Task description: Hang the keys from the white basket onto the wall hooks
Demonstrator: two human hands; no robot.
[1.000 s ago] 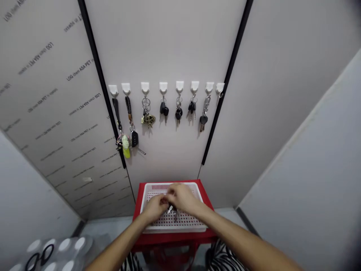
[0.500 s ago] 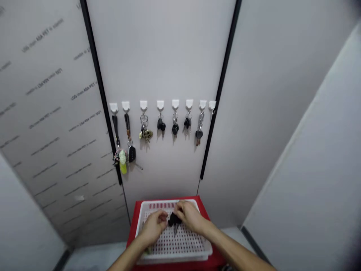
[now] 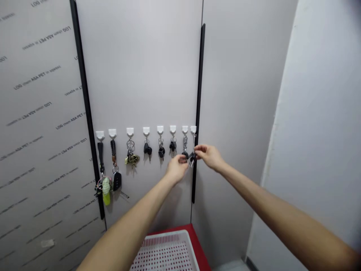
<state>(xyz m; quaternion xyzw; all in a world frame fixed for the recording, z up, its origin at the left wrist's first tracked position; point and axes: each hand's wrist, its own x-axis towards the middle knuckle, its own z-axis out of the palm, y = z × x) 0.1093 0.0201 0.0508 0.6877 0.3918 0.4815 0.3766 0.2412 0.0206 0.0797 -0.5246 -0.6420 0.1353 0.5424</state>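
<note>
A bunch of dark-headed keys (image 3: pixel 192 159) is between my two hands, just below the rightmost white hook (image 3: pixel 193 130). My right hand (image 3: pixel 210 156) pinches the bunch from the right, near its top. From the left, my left hand (image 3: pixel 177 168) has its fingers closed at the bunch's other side, beside the keys hanging from the second hook from the right (image 3: pixel 185 130). The rightmost hook carries no keys. Farther left, several key bunches hang on hooks, among them a black car key (image 3: pixel 117 181) on a braided strap and a green charm (image 3: pixel 106 186).
A white perforated basket (image 3: pixel 187 235) rests on a red surface (image 3: pixel 199 246) below the hooks. Black vertical handle strips (image 3: pixel 199 86) run along the panel edges. Grey panels printed with lettering (image 3: pixel 42 113) stand at left, and a pale wall (image 3: pixel 318 113) at right.
Both hands have risen from above the basket to the right end of the hook row, bringing the keys along. The view has tilted up and shifted right.
</note>
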